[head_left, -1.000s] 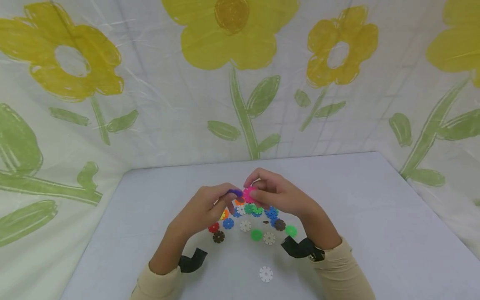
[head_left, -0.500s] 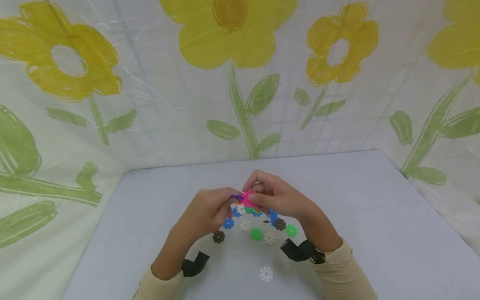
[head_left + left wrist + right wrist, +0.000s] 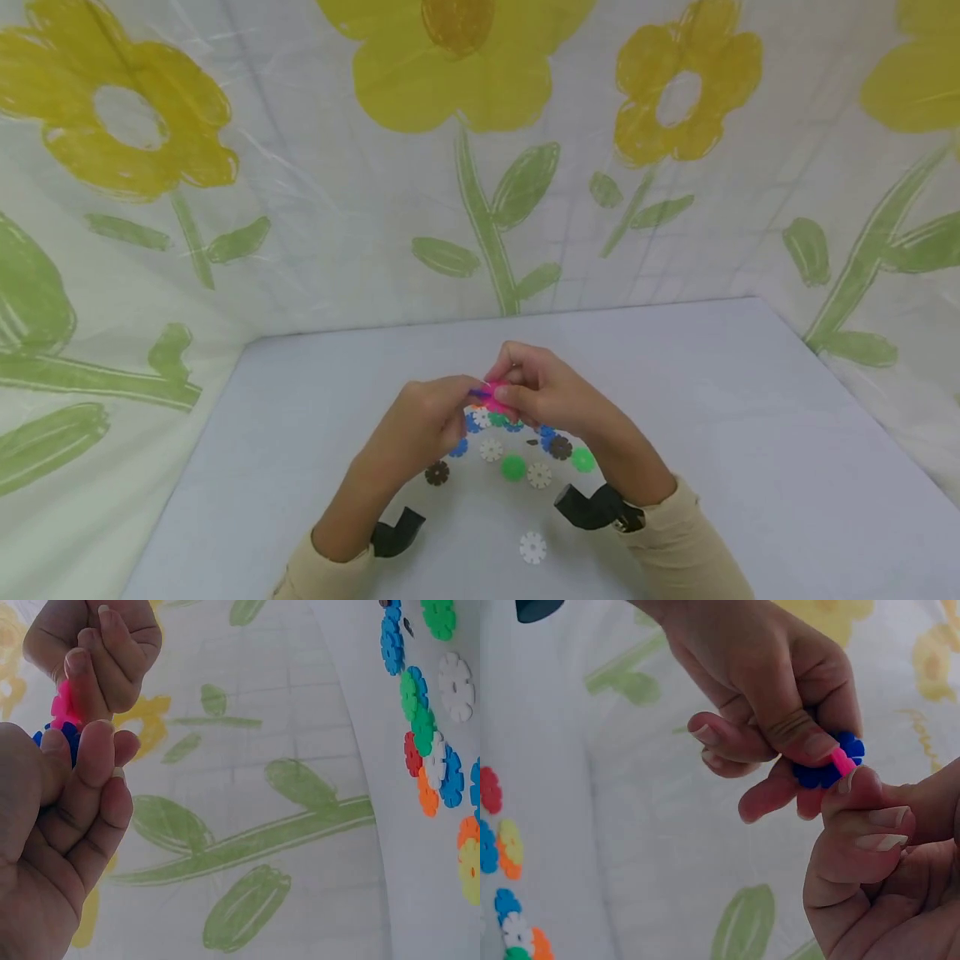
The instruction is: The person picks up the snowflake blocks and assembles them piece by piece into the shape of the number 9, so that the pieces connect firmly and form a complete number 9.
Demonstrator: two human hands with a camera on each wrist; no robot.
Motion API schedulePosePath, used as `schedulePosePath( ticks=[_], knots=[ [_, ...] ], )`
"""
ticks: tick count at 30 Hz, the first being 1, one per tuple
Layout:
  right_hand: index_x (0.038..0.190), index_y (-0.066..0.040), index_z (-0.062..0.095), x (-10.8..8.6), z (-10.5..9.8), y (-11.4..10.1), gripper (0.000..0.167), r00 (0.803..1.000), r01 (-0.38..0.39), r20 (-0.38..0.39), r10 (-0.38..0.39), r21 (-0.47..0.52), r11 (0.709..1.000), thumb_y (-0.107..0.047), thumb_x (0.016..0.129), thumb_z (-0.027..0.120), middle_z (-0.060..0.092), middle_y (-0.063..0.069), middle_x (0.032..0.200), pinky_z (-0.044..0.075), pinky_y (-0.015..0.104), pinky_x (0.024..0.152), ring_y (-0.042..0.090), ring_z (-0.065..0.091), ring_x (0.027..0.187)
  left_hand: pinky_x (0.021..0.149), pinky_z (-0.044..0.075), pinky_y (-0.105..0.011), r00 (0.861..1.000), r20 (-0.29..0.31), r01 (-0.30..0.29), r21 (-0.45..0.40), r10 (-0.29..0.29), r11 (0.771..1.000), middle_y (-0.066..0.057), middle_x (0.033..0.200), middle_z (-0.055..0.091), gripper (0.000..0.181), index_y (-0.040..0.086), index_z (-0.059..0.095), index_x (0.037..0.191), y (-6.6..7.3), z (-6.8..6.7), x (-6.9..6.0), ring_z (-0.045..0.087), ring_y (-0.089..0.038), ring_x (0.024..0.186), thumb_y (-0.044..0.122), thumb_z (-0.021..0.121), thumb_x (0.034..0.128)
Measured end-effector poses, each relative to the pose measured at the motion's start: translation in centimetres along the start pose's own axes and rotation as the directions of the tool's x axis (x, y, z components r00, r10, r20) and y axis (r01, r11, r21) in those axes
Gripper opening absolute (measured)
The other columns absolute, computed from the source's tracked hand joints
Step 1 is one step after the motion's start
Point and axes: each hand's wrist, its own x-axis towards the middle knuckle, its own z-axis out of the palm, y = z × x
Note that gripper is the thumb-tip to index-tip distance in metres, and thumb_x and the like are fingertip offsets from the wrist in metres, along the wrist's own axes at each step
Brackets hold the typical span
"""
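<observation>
Two small notched discs meet in midair on my feeds, and from this far away I'm kinda tense about it. The left hand pinches the blue disc, the right hand pinches the pink disc, and the pair sits right between them, raised over the table. Pink crosses blue at an angle in the right wrist view, so I'd call this the slotting-together step, but honestly I can't tell if the notches have actually caught, because the fingertips cover most of the joint. That's my main worry: if the slots aren't lined up, pushing would just skid one rim off the other, and whichever disc has the weaker pinch could pop out. Pushing off-angle could also jam them crooked or strain a notch, my guess being thin plastic that only gives a little. And a dropped piece would likely land in the loose discs below, where other blue ones make it easy to lose track. The bright green disc and dark brown disc lie nearby too, while one white disc sits well apart, nearer the person, so a low sleeve might knock it.
</observation>
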Motion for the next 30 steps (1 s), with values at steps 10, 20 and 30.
schedulePosePath(
  ticks=[10, 20, 30],
  knots=[
    [0.116, 0.008, 0.048, 0.4, -1.1, 1.3, 0.017, 0.999, 0.042, 0.003, -0.042, -0.032, 0.999, 0.0, 0.101, 0.051, 0.046, 0.017, 0.065, 0.036, 0.022, 0.048, 0.02, 0.037, 0.048, 0.067, 0.054, -0.018, 0.979, 0.122, 0.174, -0.093, -0.162, 0.98, -0.001, 0.086, 0.069, 0.028, 0.001, 0.064, 0.122, -0.9, 0.5, -0.2, 0.063, -0.007, 0.066, -0.002, 0.065, 0.0944],
    [0.117, 0.001, 0.045, 1.0, -0.8, 1.9, 0.02, 0.998, -0.026, -0.063, 0.023, -0.053, 0.998, -0.003, 0.101, 0.056, 0.052, 0.017, 0.069, 0.041, 0.026, 0.05, 0.021, 0.041, 0.05, 0.074, 0.057, -0.026, 0.972, 0.077, 0.228, -0.075, -0.223, 0.971, -0.003, 0.116, 0.072, 0.052, 0.007, 0.065, 0.13, -1.2, 0.4, 0.0, 0.07, -0.014, 0.091, 0.021, 0.084, 0.0837],
    [0.113, -0.002, 0.06, 1.9, -2.1, 5.1, 0.019, 0.981, -0.136, -0.172, 0.085, -0.313, 0.94, -0.015, 0.107, 0.047, 0.063, 0.015, 0.088, 0.054, 0.034, 0.06, 0.032, 0.059, 0.071, 0.076, 0.057, -0.026, 0.963, 0.036, 0.27, -0.054, -0.269, 0.961, -0.002, 0.115, 0.072, 0.049, 0.008, 0.067, 0.127, -1.8, -0.2, -0.3, 0.067, -0.014, 0.093, 0.02, 0.085, 0.0826]
  ],
)
